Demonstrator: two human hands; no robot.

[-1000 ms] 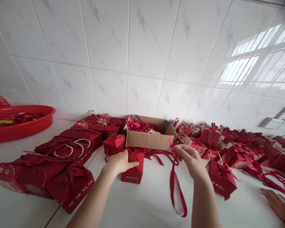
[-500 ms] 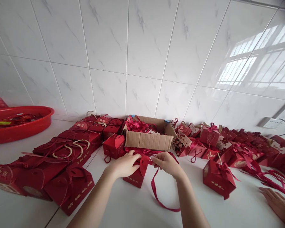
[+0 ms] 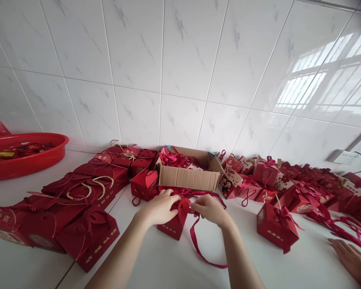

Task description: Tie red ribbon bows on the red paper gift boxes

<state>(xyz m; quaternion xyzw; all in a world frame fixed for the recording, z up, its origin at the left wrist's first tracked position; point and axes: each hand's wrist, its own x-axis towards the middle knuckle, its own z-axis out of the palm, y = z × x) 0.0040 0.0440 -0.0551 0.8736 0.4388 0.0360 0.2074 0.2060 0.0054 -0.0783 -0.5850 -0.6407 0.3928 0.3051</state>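
A small red gift box (image 3: 171,228) stands on the white counter in front of me. My left hand (image 3: 158,208) rests curled on its top and steadies it. My right hand (image 3: 210,208) pinches a dark red ribbon (image 3: 198,247) at the box's round red flap (image 3: 183,208). The ribbon loops down over the counter toward me. Just behind the box is an open cardboard carton (image 3: 188,176) with more red ribbons in it.
Flat red gift bags (image 3: 78,196) lie in rows at the left. Several ribbon-tied red boxes (image 3: 278,224) crowd the right. A red plastic basin (image 3: 24,154) sits far left. Another person's hand (image 3: 353,261) lies at the lower right. A wall socket (image 3: 345,156) is at the right.
My right hand brought the ribbon from out at the right in to the top of the small box. My left hand shifted onto the box's flap. The ribbon's loop drew closer.
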